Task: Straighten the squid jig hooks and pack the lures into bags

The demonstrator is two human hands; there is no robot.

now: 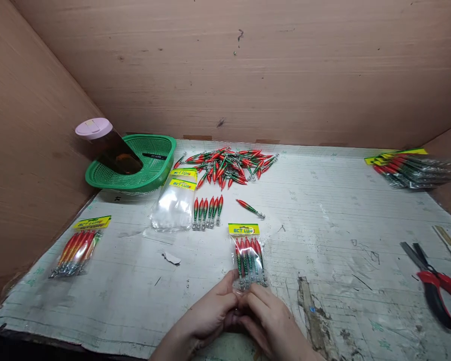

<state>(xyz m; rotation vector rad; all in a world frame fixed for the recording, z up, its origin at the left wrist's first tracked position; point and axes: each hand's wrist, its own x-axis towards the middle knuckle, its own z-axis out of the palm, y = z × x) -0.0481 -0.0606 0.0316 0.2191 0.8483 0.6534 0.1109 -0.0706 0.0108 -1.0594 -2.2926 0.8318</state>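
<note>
Walls: light-brown wooden boards, by which the table is closed in behind and on both sides.
Table: covered with a pale, lined sheet, stained and scuffed nearer the person than the pile and to its right.
Pile: red-and-green lures, heaped loosely near the back wall at many angles.
Pack: held nearer the person than the pile, slightly right of its middle; lures are lined up inside clear film, red ends toward the yellow "BCT LURE" header.
Left hand: thumb and fingers clamped on the pack's lower end.
Right hand: fingers bent and clamped on the same end, against the left hand; the fingertips are partly hidden.
Row: lures laid side by side just in front of the pile.
Single lure: laid in front of the pile, toward its right.
Bags: stacked just left of the pile, yellow headers overlapped.
Basket: green, placed left of the pile; a slanted, pink-lidded cup and a pen are contained.
Orange pack: laid far left of the pile, nearer the person.
Finished packs: stacked far right of the pile.
Scissors: laid far right of the pile, nearer the person, blades parted.
</note>
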